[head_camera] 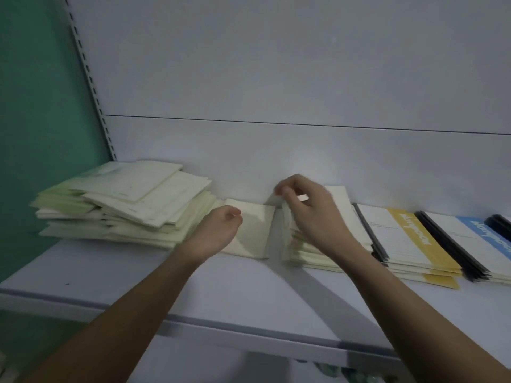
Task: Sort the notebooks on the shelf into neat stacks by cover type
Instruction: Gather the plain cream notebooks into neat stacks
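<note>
A loose, untidy pile of pale cream notebooks (124, 205) lies at the left of the white shelf (249, 294). One cream notebook (254, 233) lies flat in the middle. My left hand (218, 230) hovers over its left edge with fingers curled, holding nothing I can see. To the right stands a neater cream stack (309, 250). My right hand (307, 208) pinches the top left corner of that stack's upper notebook and lifts its edge. Further right are a yellow-striped stack (409, 241) and a blue-striped stack (475, 239).
The shelf's grey back panel (276, 78) rises right behind the stacks. A slotted upright (91, 87) and a green wall (33, 106) close the left side. A dark-spined stack (500, 223) shows at the far right edge. The shelf's front lip (221, 324) runs below my arms.
</note>
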Tool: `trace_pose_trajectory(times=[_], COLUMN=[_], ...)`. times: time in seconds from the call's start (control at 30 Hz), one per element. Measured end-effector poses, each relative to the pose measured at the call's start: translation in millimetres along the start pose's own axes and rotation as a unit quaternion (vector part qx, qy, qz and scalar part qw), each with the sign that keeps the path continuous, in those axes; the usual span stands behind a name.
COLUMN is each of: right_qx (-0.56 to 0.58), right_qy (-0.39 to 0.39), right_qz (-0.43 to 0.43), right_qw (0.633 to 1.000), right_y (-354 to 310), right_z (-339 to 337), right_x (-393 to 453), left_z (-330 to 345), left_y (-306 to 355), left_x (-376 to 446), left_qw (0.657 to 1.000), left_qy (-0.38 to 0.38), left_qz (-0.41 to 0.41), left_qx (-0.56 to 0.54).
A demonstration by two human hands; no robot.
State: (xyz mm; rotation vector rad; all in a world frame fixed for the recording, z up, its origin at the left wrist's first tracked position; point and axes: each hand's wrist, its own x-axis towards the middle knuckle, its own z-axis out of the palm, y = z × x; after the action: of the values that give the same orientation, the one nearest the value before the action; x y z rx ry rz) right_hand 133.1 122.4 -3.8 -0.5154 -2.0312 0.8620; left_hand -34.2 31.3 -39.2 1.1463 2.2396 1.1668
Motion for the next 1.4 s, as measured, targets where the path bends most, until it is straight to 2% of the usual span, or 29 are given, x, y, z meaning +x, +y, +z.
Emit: trace_pose_trajectory(times=[0.1,0.17,0.37,0.47,0.6,0.67,0.77,0.83,0.9,0.97,1.03,1.1,1.17,1.23,1.33,1.4], right_qx=[-0.055,-0.108,-0.342,-0.387,-0.378,-0.347,-0.218,-0.157,-0.121,-0.074,-0.071,-0.128,-0.205,-0.227,-0.190,-0.139], right_qy=[-0.121,-0.173,-0.264,-0.255,-0.229,-0.217,-0.132,-0.078,-0.032,-0.003,-0.006,-0.044,-0.081,-0.108,-0.145,-0.123], right_qz=[-0.003,0.007,0.065,0.063,0.045,0.064,0.119,0.114,0.102,0.094,0.095,0.082,0.042,0.010,0.005,0.040], right_qw=[0.991,0.979,0.899,0.884,0.896,0.910,0.960,0.978,0.987,0.993,0.993,0.987,0.974,0.968,0.971,0.982], right_y=[-12.3,-4.7,46.4,48.9,38.4,32.4,15.7,-0.6,-18.0,-32.7,-40.0,-39.2,-35.4,-31.7,-26.4,-19.7], right_z=[44.3,75.3,138.9,143.7,142.0,139.5,131.4,126.6,123.1,119.7,117.3,116.8,114.4,109.1,99.8,94.7], right_x=[-7.1,-7.5,-7.0,-8.9,-19.2,-26.5,-38.1,-45.5,-56.4,-71.1,-85.0,-96.3,-101.5,-100.2,-88.8,-76.6], left_z=[-20.9,-34.1,-59.1,-70.1,-81.6,-87.7,-94.0,-95.3,-94.2,-89.4,-80.5,-72.0,-66.8,-64.9,-65.9,-68.9], left_y=[-25.6,-42.5,-83.0,-94.4,-100.1,-99.6,-95.1,-88.5,-79.9,-72.5,-65.1,-58.4,-51.6,-48.3,-44.2,-39.5], left_x=[-17.2,-29.3,-60.2,-66.4,-70.4,-72.4,-75.3,-74.7,-72.4,-64.9,-54.6,-47.7,-44.0,-42.6,-40.9,-38.2], left_qw=[1.000,1.000,1.000,1.000,0.998,0.995,0.983,0.952,0.899,0.853,0.815,0.778,0.763,0.776,0.837,0.876], left_qy=[0.008,0.011,-0.010,-0.022,-0.044,-0.064,-0.100,-0.133,-0.183,-0.221,-0.254,-0.277,-0.282,-0.273,-0.242,-0.198], left_qz=[0.005,0.004,-0.006,-0.003,-0.007,-0.018,-0.046,-0.090,-0.132,-0.162,-0.184,-0.193,-0.200,-0.198,-0.183,-0.169], left_qx=[0.014,0.002,-0.004,0.001,-0.034,-0.069,-0.150,-0.259,-0.375,-0.445,-0.487,-0.530,-0.547,-0.532,-0.456,-0.407])
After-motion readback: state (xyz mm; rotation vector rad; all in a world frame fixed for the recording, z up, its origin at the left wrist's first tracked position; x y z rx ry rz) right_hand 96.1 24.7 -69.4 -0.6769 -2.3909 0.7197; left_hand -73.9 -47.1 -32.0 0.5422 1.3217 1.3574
